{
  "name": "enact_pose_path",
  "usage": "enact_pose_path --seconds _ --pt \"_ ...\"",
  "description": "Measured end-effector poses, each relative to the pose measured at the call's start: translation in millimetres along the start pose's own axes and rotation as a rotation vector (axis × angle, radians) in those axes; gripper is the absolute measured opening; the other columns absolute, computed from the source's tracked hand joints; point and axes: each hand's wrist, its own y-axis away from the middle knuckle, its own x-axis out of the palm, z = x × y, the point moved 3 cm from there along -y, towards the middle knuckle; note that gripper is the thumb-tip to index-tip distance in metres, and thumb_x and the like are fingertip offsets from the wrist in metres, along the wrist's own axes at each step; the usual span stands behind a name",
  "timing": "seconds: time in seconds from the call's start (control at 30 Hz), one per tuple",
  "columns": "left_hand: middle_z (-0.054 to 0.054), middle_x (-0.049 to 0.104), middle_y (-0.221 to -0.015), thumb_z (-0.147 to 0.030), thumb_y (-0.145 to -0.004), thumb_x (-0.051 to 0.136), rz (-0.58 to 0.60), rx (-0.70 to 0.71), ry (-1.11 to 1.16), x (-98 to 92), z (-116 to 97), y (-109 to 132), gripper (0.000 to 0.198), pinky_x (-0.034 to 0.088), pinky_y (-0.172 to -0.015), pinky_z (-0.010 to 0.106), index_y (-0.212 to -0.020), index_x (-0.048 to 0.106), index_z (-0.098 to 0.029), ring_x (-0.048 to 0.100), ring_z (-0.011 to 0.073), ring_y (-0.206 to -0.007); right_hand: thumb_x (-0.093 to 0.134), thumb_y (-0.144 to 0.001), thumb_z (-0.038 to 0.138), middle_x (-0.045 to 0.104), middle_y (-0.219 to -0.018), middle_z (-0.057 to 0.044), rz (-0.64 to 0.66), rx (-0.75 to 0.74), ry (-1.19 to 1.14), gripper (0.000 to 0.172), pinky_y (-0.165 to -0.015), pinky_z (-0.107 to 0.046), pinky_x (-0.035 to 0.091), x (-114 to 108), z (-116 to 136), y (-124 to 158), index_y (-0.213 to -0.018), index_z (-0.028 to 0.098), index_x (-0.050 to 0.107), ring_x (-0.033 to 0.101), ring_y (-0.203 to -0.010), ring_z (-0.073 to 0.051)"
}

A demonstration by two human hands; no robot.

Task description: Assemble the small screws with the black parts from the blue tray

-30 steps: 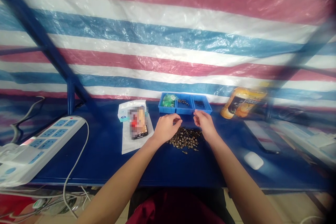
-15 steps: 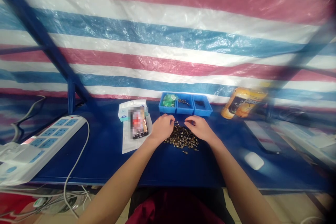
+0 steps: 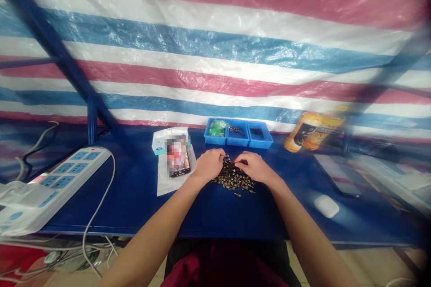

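A heap of small brass-and-dark screws [image 3: 234,178] lies on the blue table, with a few strays at its near edge. At the heap's upper left, my left hand [image 3: 210,164] is closed, thumb and fingers pinched around a screw [image 3: 227,156] whose pale end peeks out. My right hand [image 3: 255,166] is at the upper right of the pile, its thumb and fingertips drawn together close to the left fingertips. Whatever is between the right fingertips is too small to make out.
Behind the heap stands a blue three-part tray [image 3: 238,142] with a green bag and small parts. A phone [image 3: 182,171] lies on white packaging at left, beyond a power strip [image 3: 76,172]. Bottles [image 3: 301,132], another phone [image 3: 336,175] and a white case [image 3: 326,206] are at right.
My right hand has moved slightly left and down, its fingertips closing in on the heap and the left hand. The left hand has barely shifted.
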Motion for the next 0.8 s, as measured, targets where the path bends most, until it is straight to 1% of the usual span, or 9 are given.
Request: enact_pose_path --seconds 0.17,0.33,0.5,0.57,0.67,0.73,0.8 --pt "0.004 0.073 -0.109 -0.025 -0.094 0.043 0.005 0.001 0.002 0.4 0 0 0.028 0.051 -0.084 0.038 -0.102 0.07 -0.029 0.067 0.0269 -0.101 0.058 -0.087 0.025 0.07 -0.091 -0.003 -0.007 0.009 -0.008 0.016 -0.078 -0.033 0.045 0 -2 -1 -0.084 0.027 0.073 0.063 -0.084 -0.021" --pt "0.003 0.073 -0.111 -0.027 -0.095 0.043 0.017 -0.001 -0.009 -0.4 -2 0 0.027 0.051 -0.084 0.037 -0.102 0.069 -0.029 0.067 0.0265 -0.102 0.054 -0.088 0.02 0.072 -0.095 -0.002 -0.006 0.005 0.006 0.018 -0.081 -0.033 0.046 0 0 -1 -0.087 0.026 0.071 0.065 -0.091 -0.022" --pt "0.002 0.073 -0.11 -0.027 -0.095 0.043 0.018 -0.006 -0.027 -0.1 -2 1 0.026 0.05 -0.083 0.036 -0.101 0.069 -0.03 0.067 0.0253 -0.101 0.052 -0.087 0.017 0.074 -0.099 -0.001 -0.021 -0.002 -0.093 0.022 -0.084 -0.032 0.048 1 1 -2 -0.096 0.026 0.07 0.067 -0.093 -0.02" --pt "0.002 0.073 -0.107 -0.027 -0.095 0.044 -0.009 0.004 -0.021 -1.0 -3 1 0.026 0.05 -0.082 0.035 -0.1 0.069 -0.029 0.067 0.0246 -0.099 0.053 -0.087 0.018 0.074 -0.099 -0.001 -0.06 -0.002 -0.136 0.022 -0.085 -0.033 0.048 2 0 -3 -0.097 0.026 0.07 0.067 -0.092 -0.02" --pt "0.002 0.072 -0.104 -0.027 -0.094 0.049 -0.074 0.089 0.052 -5.1 -9 0 0.021 0.05 -0.082 0.032 -0.103 0.068 -0.028 0.067 0.0218 -0.096 0.054 -0.088 0.023 0.073 -0.102 -0.002 -0.169 0.012 -0.237 0.019 -0.086 -0.034 0.048 -1 -4 -5 -0.097 0.025 0.07 0.066 -0.093 -0.02" --pt "0.001 0.071 -0.104 -0.028 -0.091 0.056 -0.101 0.18 0.151 -8.4 -16 1 0.019 0.05 -0.083 0.03 -0.108 0.067 -0.028 0.066 0.0196 -0.096 0.057 -0.086 0.028 0.072 -0.102 -0.003 -0.236 0.036 -0.369 0.017 -0.085 -0.034 0.048 -5 -5 -7 -0.096 0.023 0.07 0.065 -0.093 -0.02" --pt "0.001 0.07 -0.102 -0.03 -0.089 0.062 -0.121 0.255 0.241 -11.7 -22 2 0.022 0.051 -0.083 0.029 -0.11 0.066 -0.028 0.066 0.0183 -0.095 0.062 -0.084 0.032 0.072 -0.097 -0.003 -0.273 0.077 -0.536 0.017 -0.081 -0.033 0.048 -7 -4 -8 -0.094 0.022 0.07 0.064 -0.089 -0.02"
